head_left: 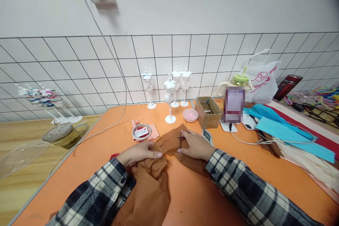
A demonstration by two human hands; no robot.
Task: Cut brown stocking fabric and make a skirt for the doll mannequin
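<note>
A large piece of brown fabric [152,187] lies bunched over the front of the orange table, its narrower end stretching away toward the middle. My left hand [140,153] grips the gathered cloth, thumb on top and fingers partly hidden in the folds. At the far end, my right hand [196,144] has thumb and fingertips closed on the cloth's edge. A thin dark tool [180,140], perhaps small scissors, shows by those fingertips; its exact kind is too small to tell. Some red material [114,156] peeks out beside my left wrist.
Behind the hands stand several white mini dress forms [169,93], a pink bowl [190,115] and a cardboard box [208,112]. A round tin [142,132] lies left. Rightward are a phone [233,106], white cable [246,143] and blue fabric strips [293,136]. A glass teapot [62,136] stands far left.
</note>
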